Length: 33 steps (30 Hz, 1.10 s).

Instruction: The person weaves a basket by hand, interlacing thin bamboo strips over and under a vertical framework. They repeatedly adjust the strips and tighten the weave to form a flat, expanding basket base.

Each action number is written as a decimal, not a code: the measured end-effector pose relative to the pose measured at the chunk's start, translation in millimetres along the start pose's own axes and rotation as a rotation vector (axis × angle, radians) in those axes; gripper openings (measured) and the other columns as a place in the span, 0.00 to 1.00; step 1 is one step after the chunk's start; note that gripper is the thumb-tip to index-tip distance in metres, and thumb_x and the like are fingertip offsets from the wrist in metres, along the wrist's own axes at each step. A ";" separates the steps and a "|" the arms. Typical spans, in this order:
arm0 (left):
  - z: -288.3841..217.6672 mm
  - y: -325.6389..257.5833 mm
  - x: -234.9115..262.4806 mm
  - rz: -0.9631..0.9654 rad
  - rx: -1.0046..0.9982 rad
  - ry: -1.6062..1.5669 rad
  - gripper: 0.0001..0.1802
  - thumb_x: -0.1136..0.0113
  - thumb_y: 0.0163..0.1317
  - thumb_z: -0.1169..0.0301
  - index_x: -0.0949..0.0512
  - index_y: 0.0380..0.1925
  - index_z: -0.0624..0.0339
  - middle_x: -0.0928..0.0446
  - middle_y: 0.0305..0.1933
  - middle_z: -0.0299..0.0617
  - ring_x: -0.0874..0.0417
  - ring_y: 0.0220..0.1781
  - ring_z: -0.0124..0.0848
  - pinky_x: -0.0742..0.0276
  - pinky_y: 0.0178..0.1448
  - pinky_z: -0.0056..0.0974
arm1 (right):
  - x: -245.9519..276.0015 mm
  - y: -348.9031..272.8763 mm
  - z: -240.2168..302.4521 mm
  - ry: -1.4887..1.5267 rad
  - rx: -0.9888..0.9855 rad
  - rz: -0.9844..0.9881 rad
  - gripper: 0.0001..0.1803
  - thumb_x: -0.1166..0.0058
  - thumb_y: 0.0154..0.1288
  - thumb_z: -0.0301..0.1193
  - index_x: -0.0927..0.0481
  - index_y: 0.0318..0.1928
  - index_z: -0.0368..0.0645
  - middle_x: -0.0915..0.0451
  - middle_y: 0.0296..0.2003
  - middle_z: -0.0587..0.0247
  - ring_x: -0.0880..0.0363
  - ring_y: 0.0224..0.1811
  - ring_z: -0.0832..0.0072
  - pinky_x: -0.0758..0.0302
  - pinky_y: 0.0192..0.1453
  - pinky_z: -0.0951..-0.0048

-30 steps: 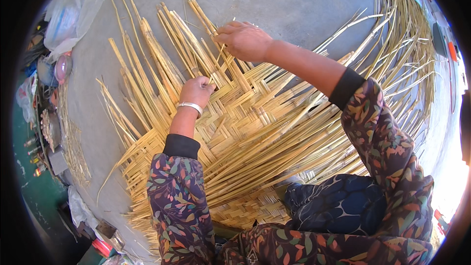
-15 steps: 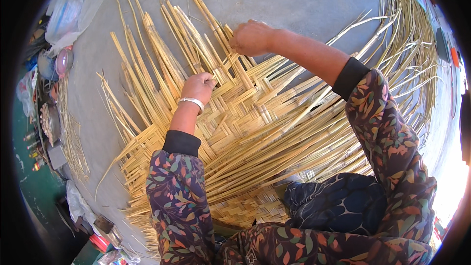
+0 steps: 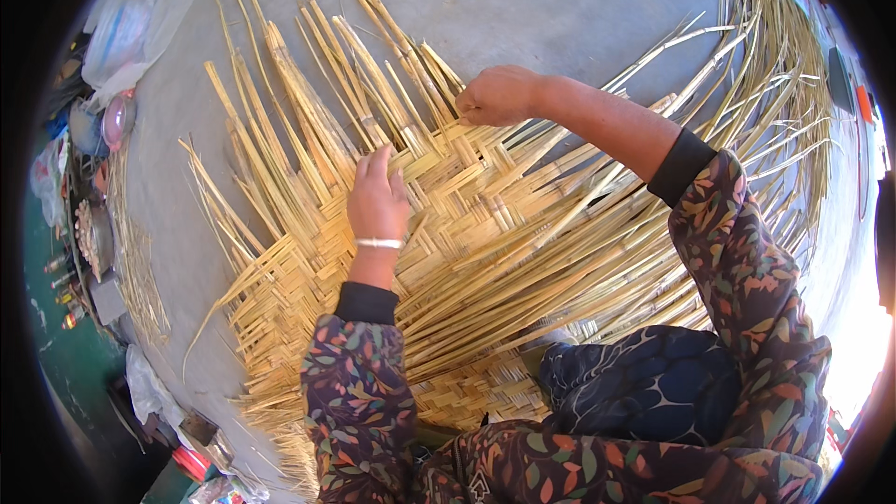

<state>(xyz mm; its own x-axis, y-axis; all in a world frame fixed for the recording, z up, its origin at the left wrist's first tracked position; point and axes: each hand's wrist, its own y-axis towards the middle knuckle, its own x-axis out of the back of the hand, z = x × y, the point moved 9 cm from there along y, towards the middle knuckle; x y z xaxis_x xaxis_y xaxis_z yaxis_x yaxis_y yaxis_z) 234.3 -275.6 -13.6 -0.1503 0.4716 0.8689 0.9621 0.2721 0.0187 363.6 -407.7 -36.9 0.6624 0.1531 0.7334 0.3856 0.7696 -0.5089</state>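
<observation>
Hands (image 3: 378, 205) (image 3: 502, 95) work woven matting (image 3: 457, 219) on grey floor (image 3: 569, 0).

floor (image 3: 560, 5) lies open ahead; splayed strips (image 3: 299, 84) crowd left and right.

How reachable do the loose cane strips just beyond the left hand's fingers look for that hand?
Probably yes: the left hand is over the woven mat, fingers extended toward the loose cane strips, with nothing visible blocking the way.
</observation>
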 end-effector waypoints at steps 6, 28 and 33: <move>-5.1 -32.1 3.7 -0.126 -0.083 0.293 0.21 0.39 0.56 0.65 0.27 0.51 0.53 0.30 0.56 0.37 0.34 0.60 0.38 0.40 0.62 0.45 | 4.8 -5.0 7.0 0.054 -0.002 -0.006 0.11 0.47 0.58 0.40 0.20 0.34 0.48 0.19 0.34 0.60 0.23 0.41 0.59 0.29 0.45 0.59; 32.1 -14.4 10.0 -0.185 0.108 0.122 0.21 0.36 0.46 0.64 0.25 0.43 0.50 0.34 0.59 0.42 0.36 0.62 0.45 0.43 0.63 0.51 | 9.5 -1.6 24.0 -0.038 0.053 -0.150 0.11 0.52 0.62 0.39 0.22 0.37 0.48 0.20 0.34 0.56 0.22 0.41 0.56 0.28 0.46 0.57; 40.1 -9.4 13.8 -0.184 0.134 0.087 0.16 0.36 0.45 0.67 0.22 0.37 0.50 0.31 0.55 0.38 0.33 0.58 0.43 0.39 0.61 0.49 | 11.9 -9.5 29.2 -0.026 0.104 -0.211 0.10 0.51 0.61 0.37 0.28 0.29 0.44 0.23 0.28 0.56 0.24 0.35 0.55 0.29 0.40 0.56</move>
<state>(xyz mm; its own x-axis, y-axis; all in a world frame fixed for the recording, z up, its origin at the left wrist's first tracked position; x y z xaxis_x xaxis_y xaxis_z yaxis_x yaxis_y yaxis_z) 214.0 -238.0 -21.6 -0.2941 0.3314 0.8965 0.8807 0.4583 0.1195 349.0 -395.1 -10.2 0.5570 -0.0027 0.8305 0.4445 0.8457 -0.2953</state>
